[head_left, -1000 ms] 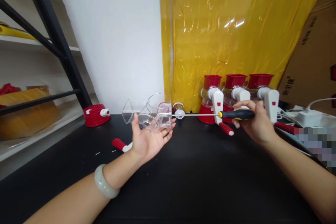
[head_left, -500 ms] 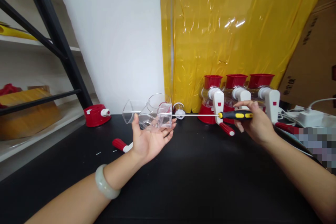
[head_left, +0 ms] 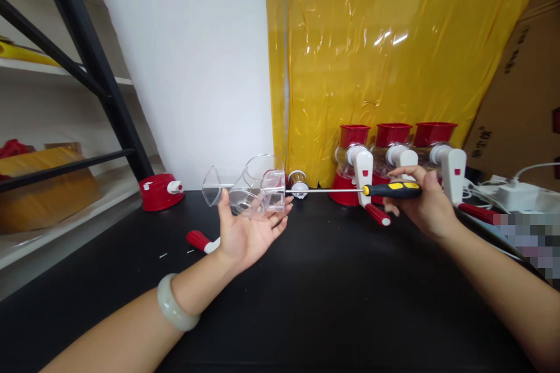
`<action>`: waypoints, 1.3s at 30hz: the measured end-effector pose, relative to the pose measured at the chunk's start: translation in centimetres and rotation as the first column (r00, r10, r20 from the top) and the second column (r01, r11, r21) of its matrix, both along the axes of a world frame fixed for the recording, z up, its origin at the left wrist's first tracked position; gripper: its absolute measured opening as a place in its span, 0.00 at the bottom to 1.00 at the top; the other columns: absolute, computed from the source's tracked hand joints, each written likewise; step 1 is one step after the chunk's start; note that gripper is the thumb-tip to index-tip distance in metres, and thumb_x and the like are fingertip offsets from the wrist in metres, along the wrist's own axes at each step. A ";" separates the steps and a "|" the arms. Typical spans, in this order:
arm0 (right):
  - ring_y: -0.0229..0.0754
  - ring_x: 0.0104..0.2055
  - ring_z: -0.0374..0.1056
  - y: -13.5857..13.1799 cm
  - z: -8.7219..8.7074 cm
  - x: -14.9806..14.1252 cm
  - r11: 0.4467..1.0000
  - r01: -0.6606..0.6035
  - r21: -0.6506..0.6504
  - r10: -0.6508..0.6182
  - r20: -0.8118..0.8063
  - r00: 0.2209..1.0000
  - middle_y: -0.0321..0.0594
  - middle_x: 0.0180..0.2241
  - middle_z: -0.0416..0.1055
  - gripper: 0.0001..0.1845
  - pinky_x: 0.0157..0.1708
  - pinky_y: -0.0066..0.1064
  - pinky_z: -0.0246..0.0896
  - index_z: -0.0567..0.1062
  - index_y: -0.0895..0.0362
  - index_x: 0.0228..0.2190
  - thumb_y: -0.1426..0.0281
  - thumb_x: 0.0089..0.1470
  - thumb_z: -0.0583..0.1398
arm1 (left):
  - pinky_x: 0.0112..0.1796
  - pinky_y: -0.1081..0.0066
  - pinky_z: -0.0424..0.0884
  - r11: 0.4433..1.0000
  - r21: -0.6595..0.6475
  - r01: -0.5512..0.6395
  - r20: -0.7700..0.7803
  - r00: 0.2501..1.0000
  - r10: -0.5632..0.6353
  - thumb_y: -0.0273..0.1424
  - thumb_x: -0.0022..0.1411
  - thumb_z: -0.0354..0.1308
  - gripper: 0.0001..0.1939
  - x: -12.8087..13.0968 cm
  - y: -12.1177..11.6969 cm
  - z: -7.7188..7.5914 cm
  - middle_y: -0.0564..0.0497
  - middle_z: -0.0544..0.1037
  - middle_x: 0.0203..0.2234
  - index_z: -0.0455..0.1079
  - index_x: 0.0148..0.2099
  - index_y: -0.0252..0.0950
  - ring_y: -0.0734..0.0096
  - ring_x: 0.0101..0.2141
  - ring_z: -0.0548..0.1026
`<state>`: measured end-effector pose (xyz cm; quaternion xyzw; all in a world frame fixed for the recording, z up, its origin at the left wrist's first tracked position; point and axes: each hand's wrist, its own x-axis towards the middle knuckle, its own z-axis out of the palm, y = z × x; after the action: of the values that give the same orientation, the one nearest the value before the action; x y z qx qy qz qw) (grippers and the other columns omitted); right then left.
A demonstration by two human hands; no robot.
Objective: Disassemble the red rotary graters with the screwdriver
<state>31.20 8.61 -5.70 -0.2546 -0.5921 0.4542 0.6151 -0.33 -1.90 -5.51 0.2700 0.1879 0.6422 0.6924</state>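
Resting across the palm and fingers of my left hand (head_left: 251,239) is a clear plastic grater housing (head_left: 236,192) with round openings, steadied by the thumb. My right hand (head_left: 426,201) grips the black and yellow handle of a long screwdriver (head_left: 389,189). Its metal shaft runs level to the left, and the tip goes to the right end of the clear housing; the very tip is hard to make out. Below my left wrist, a crank handle (head_left: 199,240) with a red grip lies partly hidden. Two small screws or pins (head_left: 163,255) lie on the black table (head_left: 306,315).
Three red and white rotary graters (head_left: 354,166) stand at the back right. A metal grater drum (head_left: 298,183) is behind the housing. On the left sits a red base (head_left: 161,191) near a black metal frame (head_left: 91,64). White chargers and cables (head_left: 518,195) lie far right.
The housing, screwdriver and both hands stay almost in place, with a very slight shift left in view. The fingers of my right hand have moved a little on the screwdriver handle.
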 end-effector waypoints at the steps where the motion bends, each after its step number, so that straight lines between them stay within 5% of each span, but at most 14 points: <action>1: 0.38 0.15 0.61 0.1 -0.1 0.1 0.998 0.055 0.009 -0.056 0.078 0.995 0.33 0.16 0.66 0.25 0.15 0.28 0.55 0.70 0.52 0.36 0.44 0.55 0.52 | 0.43 0.60 0.69 1.000 0.003 0.000 0.001 1.000 0.000 0.64 0.49 0.50 0.36 0.0 0.0 0.0 0.35 0.75 0.47 0.71 0.39 0.35 0.51 0.48 0.73; 4: 0.33 0.14 0.55 0.3 -0.2 0.1 0.988 0.149 0.032 -0.152 0.120 0.981 0.29 0.15 0.62 0.15 0.15 0.25 0.50 0.70 0.52 0.35 0.54 0.54 0.60 | 0.42 0.61 0.69 1.000 0.003 0.000 0.002 1.000 0.000 0.63 0.49 0.50 0.35 0.0 0.0 0.0 0.35 0.75 0.47 0.71 0.40 0.35 0.52 0.47 0.74; 10: 0.35 0.33 0.66 -0.5 0.4 -0.4 0.993 -0.120 -0.023 0.113 -0.194 0.974 0.32 0.34 0.68 0.22 0.31 0.28 0.66 0.71 0.51 0.37 0.71 0.37 0.69 | 0.42 0.61 0.70 1.000 -0.009 -0.003 0.006 1.000 0.003 0.63 0.48 0.51 0.36 0.1 0.0 0.0 0.33 0.75 0.47 0.71 0.39 0.35 0.51 0.47 0.74; 14: 0.37 0.28 0.67 -0.3 0.2 -0.3 0.998 -0.064 -0.006 0.063 -0.126 0.990 0.35 0.30 0.70 0.14 0.28 0.31 0.66 0.72 0.53 0.35 0.57 0.49 0.63 | 0.42 0.61 0.70 1.000 -0.006 -0.003 0.007 1.000 0.003 0.64 0.49 0.51 0.36 0.0 0.0 0.0 0.34 0.75 0.47 0.71 0.40 0.35 0.51 0.48 0.74; 16: 0.37 0.19 0.63 0.1 0.0 -0.2 1.000 0.013 -0.019 -0.013 -0.011 1.000 0.35 0.22 0.68 0.20 0.20 0.31 0.60 0.72 0.54 0.34 0.50 0.55 0.56 | 0.42 0.61 0.70 1.000 0.001 0.006 0.005 1.000 -0.006 0.63 0.49 0.50 0.36 -0.1 0.1 -0.1 0.34 0.75 0.48 0.71 0.40 0.35 0.51 0.48 0.74; 19: 0.33 0.15 0.57 0.3 -0.1 -0.2 0.995 0.103 -0.004 -0.102 0.058 0.993 0.30 0.17 0.63 0.14 0.16 0.27 0.52 0.71 0.53 0.34 0.55 0.54 0.60 | 0.42 0.60 0.70 1.000 0.009 0.015 0.005 1.000 -0.015 0.64 0.49 0.50 0.36 -0.1 0.1 -0.1 0.34 0.75 0.47 0.71 0.40 0.35 0.51 0.48 0.74; 21: 0.33 0.18 0.60 0.2 0.0 -0.2 0.998 0.055 0.014 -0.054 -0.048 0.997 0.29 0.21 0.65 0.12 0.19 0.26 0.56 0.70 0.51 0.34 0.63 0.49 0.66 | 0.42 0.60 0.70 1.000 0.011 0.018 0.005 1.000 -0.018 0.64 0.49 0.50 0.36 -0.1 0.1 -0.2 0.35 0.75 0.47 0.72 0.41 0.35 0.51 0.48 0.74; 25: 0.35 0.31 0.67 -0.2 0.2 -0.2 0.995 -0.102 0.011 0.102 -0.171 0.980 0.31 0.33 0.69 0.23 0.31 0.28 0.67 0.70 0.49 0.38 0.70 0.39 0.70 | 0.43 0.60 0.69 1.000 0.006 0.013 0.003 1.000 -0.013 0.64 0.49 0.50 0.36 -0.1 0.1 -0.2 0.35 0.75 0.47 0.72 0.40 0.35 0.50 0.48 0.74; 28: 0.37 0.29 0.69 -0.2 0.1 -0.1 0.997 -0.074 0.013 0.075 -0.116 0.990 0.34 0.32 0.71 0.18 0.30 0.31 0.68 0.71 0.51 0.38 0.59 0.46 0.66 | 0.42 0.60 0.69 1.000 0.004 0.004 0.005 1.000 -0.004 0.64 0.49 0.50 0.36 -0.1 0.1 -0.2 0.35 0.75 0.47 0.72 0.40 0.36 0.51 0.49 0.73; 31: 0.35 0.16 0.62 0.1 -0.1 0.1 0.999 0.030 0.011 -0.030 0.055 0.998 0.33 0.19 0.67 0.20 0.18 0.28 0.59 0.72 0.53 0.36 0.49 0.56 0.56 | 0.42 0.61 0.70 1.000 0.000 -0.001 0.005 1.000 0.001 0.64 0.48 0.51 0.36 0.0 0.1 -0.1 0.34 0.75 0.47 0.72 0.39 0.35 0.51 0.49 0.73; 34: 0.31 0.14 0.57 0.5 -0.3 0.3 0.993 0.111 0.025 -0.114 0.182 0.977 0.30 0.15 0.62 0.17 0.15 0.23 0.50 0.72 0.55 0.31 0.53 0.55 0.60 | 0.42 0.60 0.70 1.000 -0.003 -0.003 0.002 1.000 0.003 0.64 0.48 0.51 0.36 0.0 0.0 0.0 0.34 0.75 0.47 0.72 0.40 0.35 0.50 0.49 0.73; 39: 0.29 0.20 0.61 0.8 -0.5 0.3 0.985 0.170 0.000 -0.169 0.113 0.979 0.32 0.23 0.64 0.17 0.19 0.21 0.56 0.71 0.56 0.27 0.55 0.52 0.62 | 0.42 0.60 0.69 1.000 0.002 -0.002 -0.002 1.000 0.002 0.63 0.49 0.51 0.36 0.0 0.1 -0.1 0.36 0.76 0.46 0.72 0.42 0.36 0.50 0.49 0.73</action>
<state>31.49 9.39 -6.20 -0.3324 -0.5997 0.3879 0.6160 -0.35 -1.84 -5.60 0.2712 0.1881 0.6429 0.6913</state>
